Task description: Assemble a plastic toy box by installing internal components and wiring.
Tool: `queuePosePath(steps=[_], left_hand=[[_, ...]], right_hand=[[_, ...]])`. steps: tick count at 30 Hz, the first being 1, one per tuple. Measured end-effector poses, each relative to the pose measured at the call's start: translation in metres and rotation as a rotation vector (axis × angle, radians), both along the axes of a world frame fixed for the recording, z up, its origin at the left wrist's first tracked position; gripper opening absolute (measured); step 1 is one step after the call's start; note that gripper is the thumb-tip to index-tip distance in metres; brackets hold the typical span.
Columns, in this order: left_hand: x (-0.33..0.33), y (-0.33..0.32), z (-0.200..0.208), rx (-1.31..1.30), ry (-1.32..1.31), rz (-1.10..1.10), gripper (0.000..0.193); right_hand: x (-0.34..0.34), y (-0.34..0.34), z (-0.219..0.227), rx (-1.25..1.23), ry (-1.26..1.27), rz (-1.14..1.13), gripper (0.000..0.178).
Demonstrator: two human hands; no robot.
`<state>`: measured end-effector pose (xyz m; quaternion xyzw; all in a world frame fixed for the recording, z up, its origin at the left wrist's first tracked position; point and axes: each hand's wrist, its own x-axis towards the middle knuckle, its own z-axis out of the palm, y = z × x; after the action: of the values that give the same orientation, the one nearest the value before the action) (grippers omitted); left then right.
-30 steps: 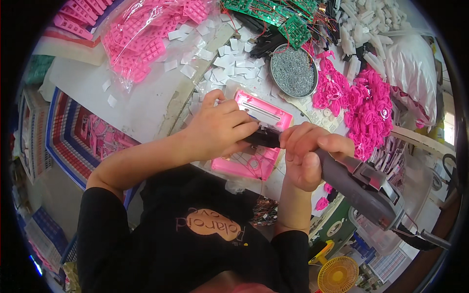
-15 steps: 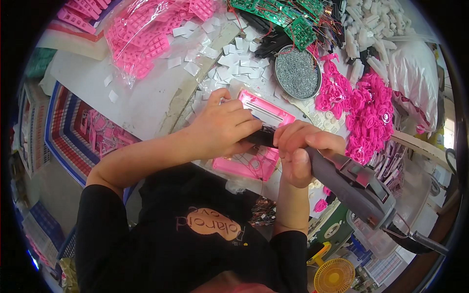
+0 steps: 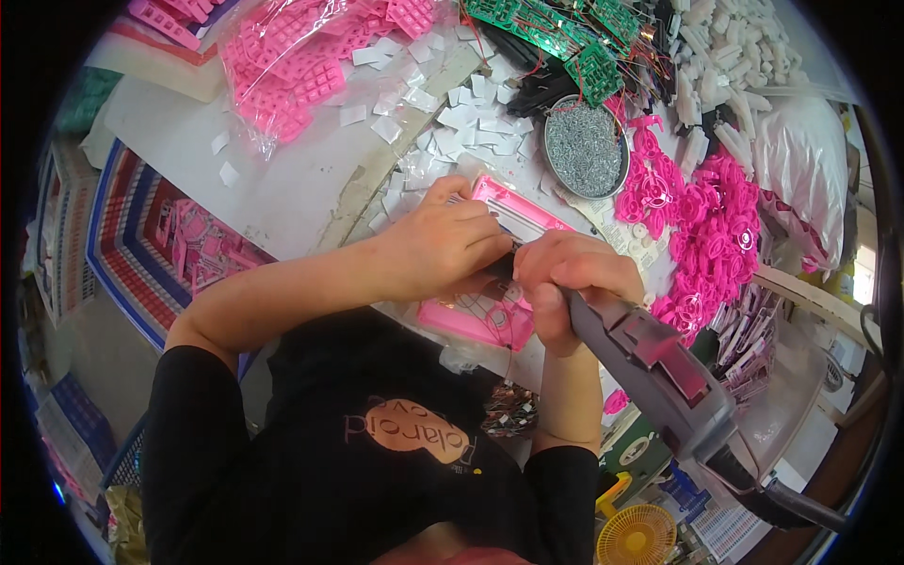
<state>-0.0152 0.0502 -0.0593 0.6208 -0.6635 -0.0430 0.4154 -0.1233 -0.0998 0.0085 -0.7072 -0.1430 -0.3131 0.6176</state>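
A pink plastic casing (image 3: 471,326) with a printed sheet, thin red wires and metal rods lies in front of me on the table. Over its left part my left hand (image 3: 450,243) bends its fingers, closed close to the tool's dark front end; whatever they pinch is hidden. My right hand (image 3: 576,282) wraps round the front of a grey corded tool (image 3: 650,363), which looks like an electric screwdriver. The tool slants from the casing down to the right, and its tip is hidden between my hands.
Beyond the casing are white paper pieces (image 3: 461,118), a round metal bowl of screws (image 3: 586,149) and green circuit boards (image 3: 537,33). Pink plastic parts (image 3: 711,240) lie heaped at right, with a bag of pink parts (image 3: 282,71) at far left. A yellow fan (image 3: 637,537) stands below.
My right hand and the tool have moved slightly left and down, closer to my left hand. Less of the black front part shows between the hands. The whole view has shifted slightly.
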Motion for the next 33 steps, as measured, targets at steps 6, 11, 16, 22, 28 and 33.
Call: queuePosePath(steps=[6, 11, 16, 22, 28, 33], left_hand=[[-0.002, 0.004, 0.007, 0.013, -0.030, 0.073, 0.047], [0.001, 0.001, 0.005, 0.049, -0.046, 0.095, 0.048], [-0.003, 0.004, 0.011, 0.243, 0.203, 0.153, 0.061], [-0.018, 0.015, 0.004, 0.101, 0.301, 0.258, 0.076], [-0.025, 0.011, 0.011, 0.136, 0.012, 0.249, 0.066], [-0.027, 0.006, 0.017, 0.210, -0.012, 0.280, 0.064]], right_hand=[[-0.006, -0.011, 0.003, 0.366, 0.097, 0.191, 0.037], [-0.050, -0.028, 0.009, -0.122, 0.709, -0.182, 0.093], [-0.062, -0.036, -0.014, -0.645, 0.485, -0.251, 0.046], [-0.033, -0.055, 0.008, -0.215, 0.958, -0.151, 0.028], [-0.009, -0.067, 0.002, -0.421, 1.219, -0.187, 0.032], [-0.022, -0.038, 0.024, -0.894, 0.880, -0.415, 0.034]])
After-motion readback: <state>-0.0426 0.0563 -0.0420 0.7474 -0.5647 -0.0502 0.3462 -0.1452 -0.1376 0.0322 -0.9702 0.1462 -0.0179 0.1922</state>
